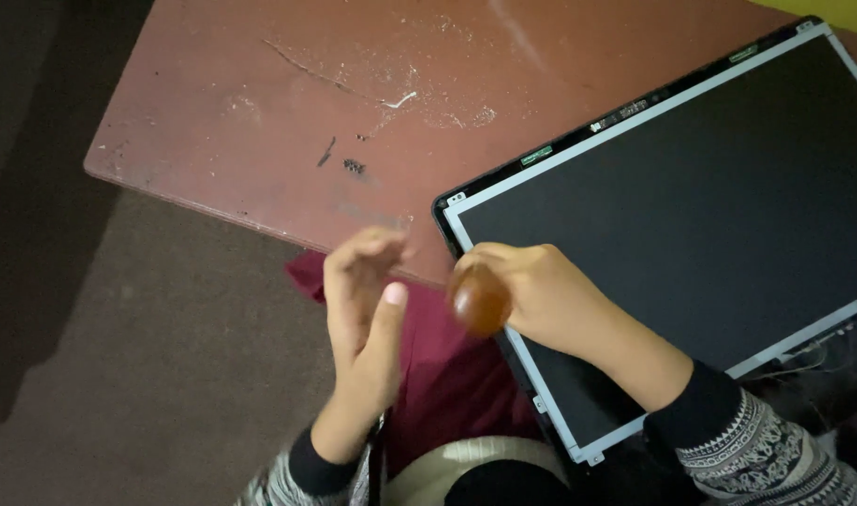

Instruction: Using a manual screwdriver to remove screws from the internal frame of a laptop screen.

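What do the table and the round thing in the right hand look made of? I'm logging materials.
Table: probably painted wood, matte reddish-brown, scratched and chipped pale. Round thing in the right hand: glossy amber-brown, perhaps plastic; blurred, so uncertain.

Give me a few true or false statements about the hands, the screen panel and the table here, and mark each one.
1. The right hand holds a rounded amber-brown object at the corner of the screen panel. True.
2. The left hand grips the panel's edge. False: it is open, fingers spread, apart from the panel.
3. The panel lies on a worn reddish-brown table. True.
4. The panel's display is lit and shows a picture. False: it is dark.
5. The panel lies wholly on the table. False: its near corner hangs past the table edge.
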